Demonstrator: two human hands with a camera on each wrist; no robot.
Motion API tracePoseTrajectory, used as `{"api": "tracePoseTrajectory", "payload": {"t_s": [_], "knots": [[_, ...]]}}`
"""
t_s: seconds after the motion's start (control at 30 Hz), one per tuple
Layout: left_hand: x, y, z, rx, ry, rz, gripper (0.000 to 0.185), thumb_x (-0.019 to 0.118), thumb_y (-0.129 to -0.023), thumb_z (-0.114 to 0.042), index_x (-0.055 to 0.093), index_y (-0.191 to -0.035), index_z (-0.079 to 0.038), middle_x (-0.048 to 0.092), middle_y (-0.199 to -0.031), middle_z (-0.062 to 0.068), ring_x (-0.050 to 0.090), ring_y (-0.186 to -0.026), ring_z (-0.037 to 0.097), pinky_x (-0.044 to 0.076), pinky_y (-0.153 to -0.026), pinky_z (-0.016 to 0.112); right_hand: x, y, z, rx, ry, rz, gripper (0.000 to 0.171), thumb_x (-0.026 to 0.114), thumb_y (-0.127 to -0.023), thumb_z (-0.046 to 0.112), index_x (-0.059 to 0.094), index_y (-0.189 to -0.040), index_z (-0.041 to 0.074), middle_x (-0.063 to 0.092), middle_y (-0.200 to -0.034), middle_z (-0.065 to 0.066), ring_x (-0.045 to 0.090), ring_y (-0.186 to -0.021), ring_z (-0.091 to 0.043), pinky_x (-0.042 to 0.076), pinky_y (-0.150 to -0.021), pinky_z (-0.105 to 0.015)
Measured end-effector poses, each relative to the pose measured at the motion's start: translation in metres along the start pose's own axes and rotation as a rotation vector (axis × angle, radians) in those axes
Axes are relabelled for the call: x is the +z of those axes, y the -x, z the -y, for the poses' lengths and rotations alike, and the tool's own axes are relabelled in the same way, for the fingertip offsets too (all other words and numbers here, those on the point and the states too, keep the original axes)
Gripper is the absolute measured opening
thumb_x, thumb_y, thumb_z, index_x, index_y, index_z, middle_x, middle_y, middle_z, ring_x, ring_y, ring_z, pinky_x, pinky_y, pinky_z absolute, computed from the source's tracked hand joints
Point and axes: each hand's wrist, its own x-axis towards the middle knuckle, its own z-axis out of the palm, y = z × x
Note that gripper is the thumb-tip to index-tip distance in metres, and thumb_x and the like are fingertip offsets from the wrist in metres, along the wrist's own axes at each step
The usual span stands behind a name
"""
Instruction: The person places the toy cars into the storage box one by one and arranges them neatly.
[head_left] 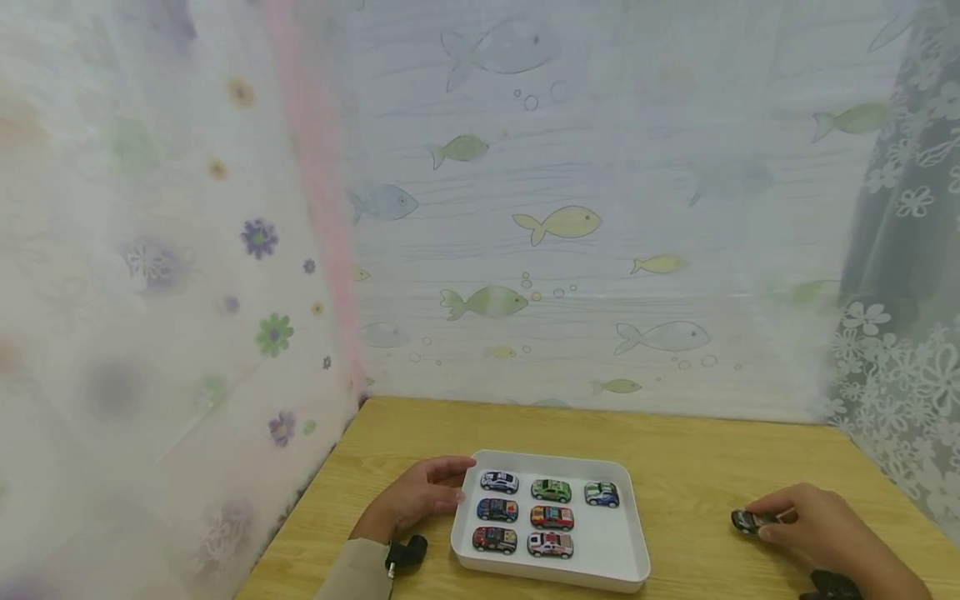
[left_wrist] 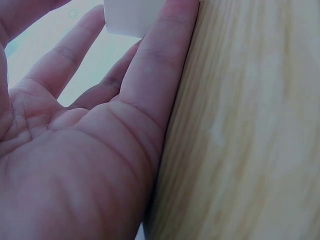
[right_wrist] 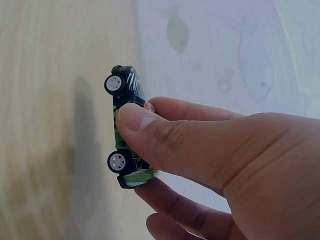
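I see a wooden table hemmed in by printed curtains, with a white tray sitting near its front edge. Seven toy cars lie inside the tray in rows, leaving free space at the right side of the lower two rows. My left hand rests on the table against the tray's left rim, fingers straight and relaxed, gripping nothing; the left wrist view shows the palm open with a white corner at the fingertips. My right hand is well to the right of the tray, thumb and fingers pinching a small black-and-green car, apparently just above the wood, with its wheels turned sideways in the right wrist view.

As I judge it, the pinch is narrow and sits across the car's body, so the toy could twist or slip out and roll off the table's right edge. If the left hand leans harder, the tray may slide and the parked cars may shift out of line.
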Motion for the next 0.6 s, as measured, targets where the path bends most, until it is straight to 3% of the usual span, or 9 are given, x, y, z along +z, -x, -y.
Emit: {"api": "tracePoseTrajectory", "payload": {"t_s": [0.3, 0.6], "knots": [[0.0, 0.0, 0.001, 0.001, -0.01, -0.008, 0.06, 0.077, -0.091, -0.005, 0.057, -0.147, -0.012, 0.053, -0.154, 0.015, 0.052, -0.142, 0.03, 0.057, -0.103, 0.039, 0.003, -0.014, 0.047, -0.12, -0.043, -0.074, 0.038, 0.085, -0.085, 0.028, 0.078, -0.119, 0.013, 0.075, -0.119, -0.016, 0.073, -0.097, -0.032, 0.063, -0.076, -0.044], [0.0, -0.001, 0.001, -0.003, -0.007, -0.014, 0.06, 0.077, -0.09, -0.005, 0.058, -0.146, -0.012, 0.054, -0.154, 0.014, 0.053, -0.141, 0.03, 0.057, -0.102, 0.04, 0.014, -0.028, 0.091, -0.181, -0.072, -0.108, 0.039, 0.086, -0.084, 0.027, 0.078, -0.119, 0.011, 0.077, -0.115, -0.009, 0.072, -0.092, -0.02, 0.061, -0.071, -0.037]]}}
